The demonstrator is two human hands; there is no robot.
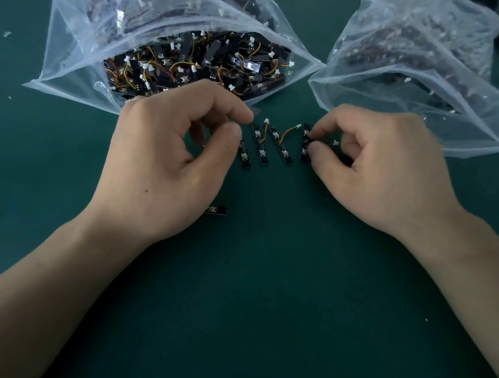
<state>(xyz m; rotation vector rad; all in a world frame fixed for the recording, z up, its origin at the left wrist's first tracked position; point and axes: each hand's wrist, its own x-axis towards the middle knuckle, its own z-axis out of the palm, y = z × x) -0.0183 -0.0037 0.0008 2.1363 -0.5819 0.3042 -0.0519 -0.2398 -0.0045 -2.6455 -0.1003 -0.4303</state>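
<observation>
The right hand (385,168) pinches the rightmost board (303,155) of 4 rowed on the green surface (265,278). The left hand (167,159) curls at the leftmost board (245,158); whether it grips cannot be told. Light, stiff, thin-wired, each board is likely best taken by its long edges. A full bag (74,58) lies behind.

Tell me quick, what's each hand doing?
Left hand: curled over the left board; grip cannot be told.
Right hand: pinching the right board.

Electronics assembly bench: green mat (249,307), bulk bags (75,44) of wired boards (180,66).
</observation>
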